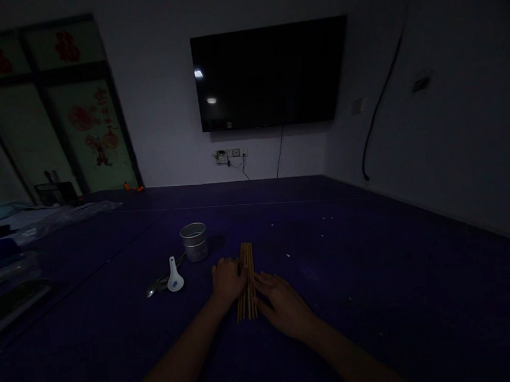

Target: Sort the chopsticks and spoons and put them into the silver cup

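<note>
A bundle of long wooden chopsticks [249, 298] lies on the dark purple tabletop, roughly pointing away from me, with the near ends slightly fanned. My left hand [228, 280] is against the bundle's left side, its fingers curled and its thumb on the chopsticks. From the right, my right hand [284, 303] touches the bundle with its fingertips, fingers stretched and thumb apart. To the left of my left hand stands an upright metal cup [196, 249]. Beside it lie a white soup spoon [175, 282] with a blue mark and metal spoons [156, 287].
Small white scraps [288, 255] dot the purple surface [348, 231] to the right. Clear plastic sheeting [66, 217] and a clear container [18, 269] lie at far left. A television [269, 75] hangs on the back wall; a dark cable [381, 99] runs down the right wall.
</note>
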Demonstrator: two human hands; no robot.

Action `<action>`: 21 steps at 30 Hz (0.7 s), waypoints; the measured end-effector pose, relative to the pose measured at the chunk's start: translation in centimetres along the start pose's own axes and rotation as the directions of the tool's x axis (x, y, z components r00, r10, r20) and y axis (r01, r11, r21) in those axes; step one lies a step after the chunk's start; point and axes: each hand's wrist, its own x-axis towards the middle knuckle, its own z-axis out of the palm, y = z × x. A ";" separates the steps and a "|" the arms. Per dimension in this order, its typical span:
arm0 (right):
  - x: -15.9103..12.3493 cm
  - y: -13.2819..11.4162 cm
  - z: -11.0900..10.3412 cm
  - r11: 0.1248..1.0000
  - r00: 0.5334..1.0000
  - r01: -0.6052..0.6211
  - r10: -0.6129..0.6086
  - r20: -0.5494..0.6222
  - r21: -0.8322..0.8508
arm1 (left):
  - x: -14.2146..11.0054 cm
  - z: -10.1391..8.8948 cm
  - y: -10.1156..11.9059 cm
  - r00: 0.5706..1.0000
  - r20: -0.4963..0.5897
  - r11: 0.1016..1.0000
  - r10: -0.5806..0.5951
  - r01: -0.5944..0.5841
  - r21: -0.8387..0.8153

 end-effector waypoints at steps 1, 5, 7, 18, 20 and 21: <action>0.0 0.0 0.0 1.000 1.000 0.002 -0.002 0.009 0.003 | 0.0 0.0 0.0 1.000 0.000 1.000 0.003 -0.003 0.003; 0.1 0.0 -0.1 1.000 0.999 0.003 -0.004 0.034 0.012 | -0.1 0.1 0.1 1.000 0.003 1.000 0.013 -0.013 0.010; 0.1 0.0 -0.2 1.000 0.999 0.004 -0.004 0.043 0.016 | -0.1 0.0 0.1 1.000 0.013 1.000 0.013 -0.013 0.012; 0.0 0.1 -0.1 1.000 1.000 0.008 -0.008 0.020 0.028 | 0.0 0.0 0.0 0.998 0.036 0.999 0.043 -0.043 0.010; 0.0 0.1 -0.1 1.000 1.000 0.007 -0.007 0.019 0.022 | 0.1 0.1 -0.1 0.998 0.027 0.998 0.056 -0.056 0.005; 0.0 0.1 0.0 1.000 1.000 0.007 -0.007 0.018 0.021 | 0.1 0.2 -0.2 0.998 0.025 0.998 0.058 -0.058 0.003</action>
